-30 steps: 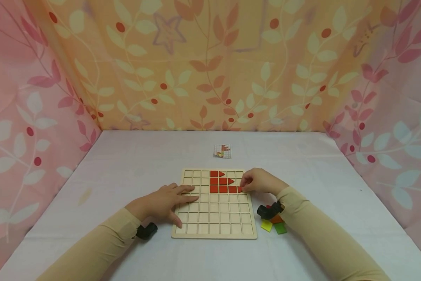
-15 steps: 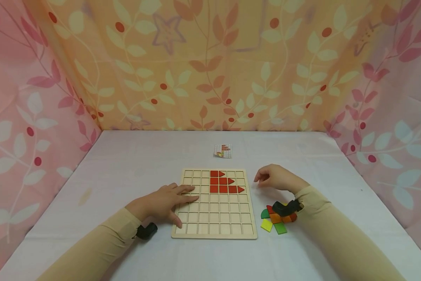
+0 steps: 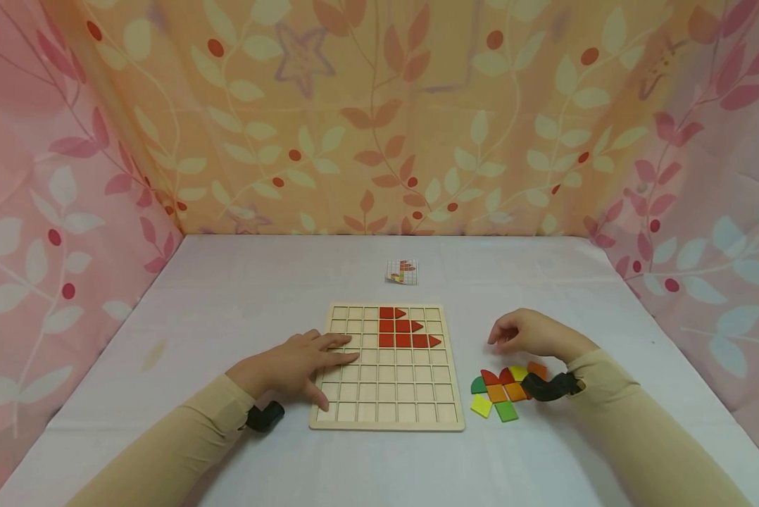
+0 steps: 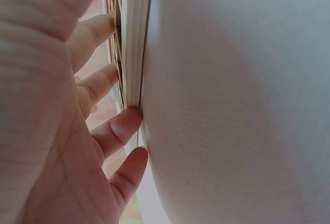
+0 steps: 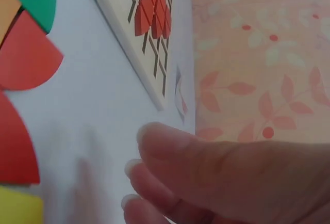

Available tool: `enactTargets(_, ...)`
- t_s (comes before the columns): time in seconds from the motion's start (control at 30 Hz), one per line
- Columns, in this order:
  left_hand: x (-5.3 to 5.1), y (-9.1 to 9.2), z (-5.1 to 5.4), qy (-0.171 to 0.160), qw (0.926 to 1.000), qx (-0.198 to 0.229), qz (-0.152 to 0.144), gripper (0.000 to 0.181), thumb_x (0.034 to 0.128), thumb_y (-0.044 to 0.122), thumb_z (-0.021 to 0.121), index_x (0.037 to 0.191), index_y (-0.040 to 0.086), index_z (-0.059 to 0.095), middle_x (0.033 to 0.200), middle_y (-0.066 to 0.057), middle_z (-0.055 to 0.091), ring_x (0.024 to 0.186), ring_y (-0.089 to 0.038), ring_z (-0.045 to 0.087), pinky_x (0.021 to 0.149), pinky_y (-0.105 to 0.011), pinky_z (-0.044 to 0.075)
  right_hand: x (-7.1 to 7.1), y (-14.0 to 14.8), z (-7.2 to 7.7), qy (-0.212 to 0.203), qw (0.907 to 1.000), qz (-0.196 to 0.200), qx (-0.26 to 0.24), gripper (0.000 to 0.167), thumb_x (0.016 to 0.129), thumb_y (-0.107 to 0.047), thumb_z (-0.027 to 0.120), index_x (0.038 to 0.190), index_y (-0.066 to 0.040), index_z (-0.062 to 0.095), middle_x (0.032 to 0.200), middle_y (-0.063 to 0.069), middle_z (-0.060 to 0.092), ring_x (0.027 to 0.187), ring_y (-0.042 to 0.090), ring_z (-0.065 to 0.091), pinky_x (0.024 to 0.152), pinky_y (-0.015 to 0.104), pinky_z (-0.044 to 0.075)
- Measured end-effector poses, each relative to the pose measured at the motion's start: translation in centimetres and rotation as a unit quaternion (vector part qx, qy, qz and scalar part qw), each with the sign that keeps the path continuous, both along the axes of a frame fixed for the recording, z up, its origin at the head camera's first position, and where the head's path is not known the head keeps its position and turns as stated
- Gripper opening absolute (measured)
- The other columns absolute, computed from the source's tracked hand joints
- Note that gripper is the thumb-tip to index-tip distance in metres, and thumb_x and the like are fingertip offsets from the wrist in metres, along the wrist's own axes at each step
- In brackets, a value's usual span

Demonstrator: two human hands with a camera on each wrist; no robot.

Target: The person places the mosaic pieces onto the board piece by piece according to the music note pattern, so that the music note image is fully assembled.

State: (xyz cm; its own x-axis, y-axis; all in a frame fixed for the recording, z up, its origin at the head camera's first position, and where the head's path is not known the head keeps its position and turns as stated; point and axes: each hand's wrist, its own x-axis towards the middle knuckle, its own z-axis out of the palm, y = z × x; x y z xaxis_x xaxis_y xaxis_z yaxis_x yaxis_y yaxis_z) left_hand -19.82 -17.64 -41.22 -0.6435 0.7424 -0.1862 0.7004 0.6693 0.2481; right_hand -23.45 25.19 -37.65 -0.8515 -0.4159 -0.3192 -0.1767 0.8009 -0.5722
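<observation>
The left hand (image 3: pixel 291 362) rests with spread fingers on the left side of a wooden grid board (image 3: pixel 386 425); in the left wrist view its fingertips touch the board's edge (image 4: pixel 135 43). Three rows of red pieces (image 3: pixel 403 341), each ending in a point to the right, lie in the board's upper cells. The right hand (image 3: pixel 538 332) hovers right of the board, just above a loose pile of coloured pieces (image 3: pixel 496 393). Its fingers are loosely bent and hold nothing; the right wrist view shows the thumb and fingers (image 5: pixel 206 172) beside red pieces (image 5: pixel 31 53).
A small printed card (image 3: pixel 401 272) with a grid pattern lies behind the board. Patterned cloth walls stand at the back and on both sides of the white table (image 3: pixel 259 267). Each wrist carries a black device.
The right hand has let go of the pointed red piece at the end of the third row and moved right, off the board, uncovering more of the pile. The left hand has stayed put.
</observation>
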Motion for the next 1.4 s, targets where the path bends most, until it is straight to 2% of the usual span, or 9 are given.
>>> enactTargets(0.23,0.1,0.0,0.1,0.000,1.0000,0.003,-0.001,0.091,0.0653,0.070,0.056,0.143,0.035,0.027,0.151,0.002,0.017,0.134,-0.032,0.019,0.103,-0.053,0.018,1.3,1.5,-0.2,-0.046,0.9989,-0.012,-0.002,0.008,0.078,-0.009,0.070,0.085,-0.011,0.067,0.069,0.002,0.054,0.071,0.018,0.049,0.064,0.031,0.042)
enactTargets(0.4,0.0,0.0,0.1,0.002,1.0000,0.000,-0.001,0.091,0.0650,0.071,0.056,0.144,0.035,0.026,0.152,0.003,0.016,0.133,-0.032,0.019,0.102,-0.053,0.019,2.4,2.2,-0.6,-0.071,0.9968,0.024,-0.030,0.007,0.076,-0.005,0.070,0.080,-0.008,0.065,0.062,0.001,0.047,0.061,0.016,0.047,0.054,0.026,0.039)
enactTargets(0.5,0.0,0.0,0.1,0.002,1.0000,-0.003,0.000,0.092,0.0647,0.072,0.055,0.144,0.035,0.026,0.152,0.003,0.016,0.133,-0.032,0.019,0.102,-0.053,0.019,3.0,2.4,-1.1,-0.074,0.9954,0.051,-0.034,0.009,0.074,-0.005,0.072,0.079,-0.009,0.064,0.062,-0.001,0.048,0.058,0.014,0.046,0.052,0.023,0.039)
enactTargets(0.67,-0.1,0.0,0.0,0.000,1.0000,-0.005,0.004,0.092,0.0645,0.072,0.055,0.143,0.037,0.025,0.152,0.004,0.015,0.134,-0.032,0.018,0.102,-0.053,0.019,3.6,2.3,-1.5,-0.061,0.9944,0.081,-0.030,0.015,0.071,-0.007,0.075,0.078,-0.010,0.062,0.063,-0.002,0.048,0.059,0.012,0.046,0.053,0.022,0.038)
enactTargets(0.9,0.0,0.0,-0.1,-0.003,0.9999,-0.006,0.009,0.091,0.0639,0.073,0.054,0.143,0.039,0.024,0.152,0.005,0.014,0.135,-0.034,0.016,0.103,-0.053,0.017,4.0,2.4,-1.6,-0.038,0.9948,0.092,-0.024,0.022,0.070,-0.013,0.078,0.085,-0.016,0.064,0.066,-0.001,0.048,0.064,0.015,0.047,0.055,0.023,0.038)
enactTargets(1.07,0.1,-0.1,0.0,-0.001,1.0000,-0.004,0.008,0.092,0.0639,0.073,0.054,0.143,0.038,0.024,0.152,0.006,0.014,0.134,-0.035,0.018,0.103,-0.052,0.018,4.0,2.8,-1.8,-0.007,0.9928,0.118,-0.019,0.021,0.070,-0.016,0.079,0.083,-0.019,0.062,0.066,-0.003,0.048,0.063,0.011,0.046,0.056,0.022,0.038)
enactTargets(1.2,0.1,-0.1,0.1,0.000,1.0000,-0.002,0.008,0.092,0.0640,0.072,0.055,0.143,0.038,0.024,0.152,0.005,0.015,0.134,-0.033,0.019,0.103,-0.052,0.019,3.9,2.9,-1.8,0.010,0.9905,0.136,-0.017,0.022,0.069,-0.014,0.078,0.080,-0.017,0.059,0.067,-0.003,0.048,0.064,0.009,0.046,0.056,0.022,0.038)
enactTargets(1.3,0.1,-0.1,0.1,-0.002,1.0000,0.002,0.008,0.092,0.0639,0.072,0.056,0.143,0.038,0.025,0.152,0.005,0.015,0.133,-0.032,0.019,0.102,-0.051,0.019,3.8,2.7,-1.6,0.008,0.9911,0.133,-0.010,0.023,0.069,-0.013,0.078,0.077,-0.015,0.057,0.068,-0.002,0.049,0.065,0.010,0.046,0.057,0.022,0.039)
enactTargets(1.4,0.0,-0.1,0.0,-0.001,1.0000,0.003,0.006,0.092,0.0639,0.072,0.055,0.143,0.038,0.024,0.152,0.005,0.015,0.134,-0.031,0.019,0.103,-0.051,0.019,3.6,2.4,-1.4,-0.019,0.9933,0.114,-0.007,0.020,0.072,-0.013,0.076,0.075,-0.013,0.056,0.068,-0.002,0.054,0.063,0.013,0.052,0.058,0.024,0.044)
